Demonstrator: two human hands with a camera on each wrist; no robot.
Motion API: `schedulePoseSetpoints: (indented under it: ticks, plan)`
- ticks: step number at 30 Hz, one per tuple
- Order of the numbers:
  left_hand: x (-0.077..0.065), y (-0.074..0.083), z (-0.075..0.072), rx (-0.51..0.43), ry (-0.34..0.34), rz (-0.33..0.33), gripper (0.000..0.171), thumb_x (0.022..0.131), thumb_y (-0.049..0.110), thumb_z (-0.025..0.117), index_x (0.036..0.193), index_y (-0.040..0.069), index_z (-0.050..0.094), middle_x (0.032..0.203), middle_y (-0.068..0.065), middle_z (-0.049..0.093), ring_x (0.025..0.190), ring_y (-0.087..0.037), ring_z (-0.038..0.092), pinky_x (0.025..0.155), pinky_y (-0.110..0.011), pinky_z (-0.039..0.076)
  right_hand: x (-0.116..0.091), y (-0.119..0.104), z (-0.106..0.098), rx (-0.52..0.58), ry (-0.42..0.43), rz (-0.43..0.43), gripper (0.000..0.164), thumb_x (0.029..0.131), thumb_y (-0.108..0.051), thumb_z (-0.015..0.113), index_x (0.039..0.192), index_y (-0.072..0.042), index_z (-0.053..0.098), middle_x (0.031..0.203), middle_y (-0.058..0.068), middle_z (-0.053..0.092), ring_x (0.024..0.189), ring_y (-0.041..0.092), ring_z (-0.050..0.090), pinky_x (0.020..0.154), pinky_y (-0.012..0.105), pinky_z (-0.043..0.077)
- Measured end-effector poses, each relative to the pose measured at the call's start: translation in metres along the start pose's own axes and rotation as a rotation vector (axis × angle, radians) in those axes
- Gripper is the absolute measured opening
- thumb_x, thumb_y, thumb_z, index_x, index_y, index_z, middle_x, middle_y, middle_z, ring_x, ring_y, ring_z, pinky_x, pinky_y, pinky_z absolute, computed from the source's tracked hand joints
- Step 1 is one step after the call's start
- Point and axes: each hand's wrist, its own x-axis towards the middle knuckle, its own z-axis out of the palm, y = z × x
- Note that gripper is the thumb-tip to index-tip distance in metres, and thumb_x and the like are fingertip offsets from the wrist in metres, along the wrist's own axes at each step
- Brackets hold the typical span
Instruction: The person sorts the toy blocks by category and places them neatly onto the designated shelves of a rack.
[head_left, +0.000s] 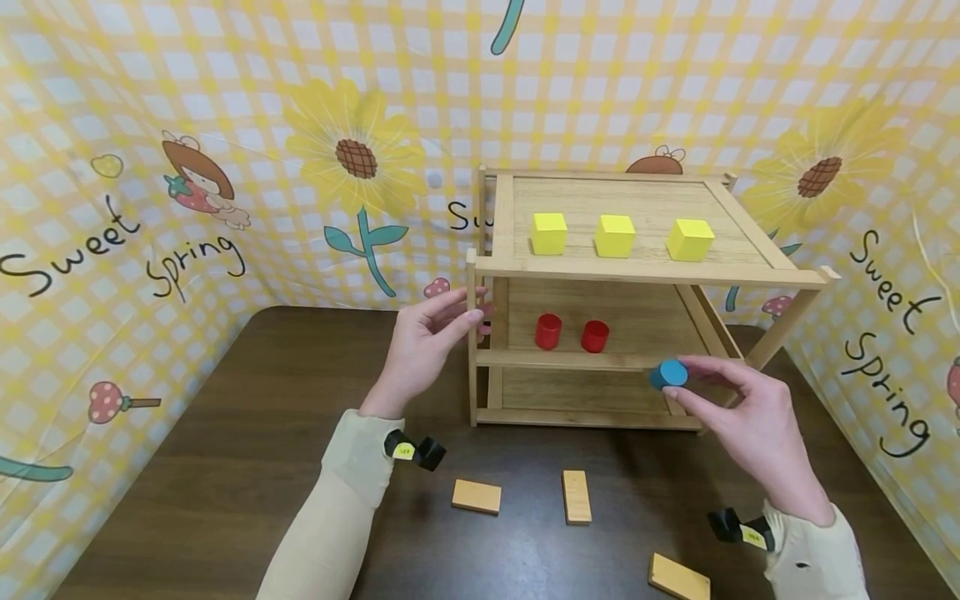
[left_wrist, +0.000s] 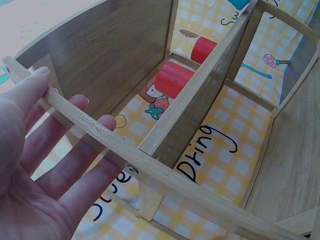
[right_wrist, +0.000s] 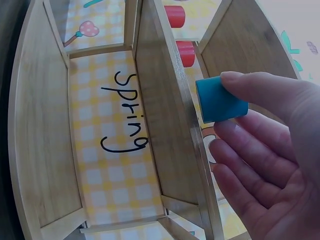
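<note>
A blue cylinder (head_left: 668, 375) is pinched between the thumb and fingers of my right hand (head_left: 757, 417), in front of the middle board of a wooden shelf (head_left: 585, 268). My left hand (head_left: 420, 342) holds the shelf's front left post (head_left: 472, 392), thumb in front and fingers behind. On the middle board stand two red cylinders, a left one (head_left: 548, 332) and a right one (head_left: 596, 337). Three yellow cubes sit in a row on the top board: left (head_left: 549, 234), middle (head_left: 615, 237) and right (head_left: 690, 240). The right wrist view shows the blue cylinder (right_wrist: 221, 99) close to the board's edge.
Three small wooden blocks lie on the dark table (head_left: 210, 467) before the shelf: a left one (head_left: 476, 497), a middle one (head_left: 577, 497) and one (head_left: 678, 577) at the front right. A yellow checked cloth (head_left: 300, 50) hangs behind and at both sides.
</note>
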Motion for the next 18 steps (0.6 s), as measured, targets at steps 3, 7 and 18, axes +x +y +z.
schedulePoseSetpoints:
  ticks: [3, 7, 18]
  plan:
    - [-0.0002, -0.0002, -0.0001, 0.004, 0.001, 0.002, 0.030, 0.100, 0.004, 0.066, 0.129, -0.002, 0.068, 0.121, -0.018, 0.070, 0.104, -0.047, 0.067, 0.085, -0.043, 0.058, 0.0008, 0.0006, 0.0006, 0.002, 0.002, 0.018, 0.038, 0.079, -0.019, 0.091, 0.115, -0.024, 0.078, 0.101, -0.002, 0.075, 0.085, 0.000, 0.063, 0.055, 0.020, 0.044]
    - [0.0000, -0.0012, -0.0004, 0.013, 0.002, 0.004, 0.029, 0.100, 0.004, 0.066, 0.128, -0.002, 0.068, 0.120, -0.013, 0.072, 0.105, -0.042, 0.069, 0.085, -0.044, 0.058, 0.0021, 0.0015, 0.0014, 0.009, 0.006, 0.034, 0.039, 0.079, -0.020, 0.092, 0.115, -0.023, 0.078, 0.102, -0.002, 0.075, 0.087, 0.002, 0.064, 0.057, 0.020, 0.043]
    - [0.0002, -0.0010, 0.0000, 0.020, 0.008, 0.003, 0.030, 0.100, 0.003, 0.066, 0.129, -0.003, 0.067, 0.123, -0.022, 0.068, 0.104, -0.034, 0.071, 0.085, -0.039, 0.058, 0.0067, 0.0000, 0.0029, 0.015, 0.014, 0.058, 0.037, 0.082, -0.024, 0.089, 0.117, -0.021, 0.078, 0.100, -0.001, 0.075, 0.091, 0.006, 0.066, 0.070, 0.018, 0.044]
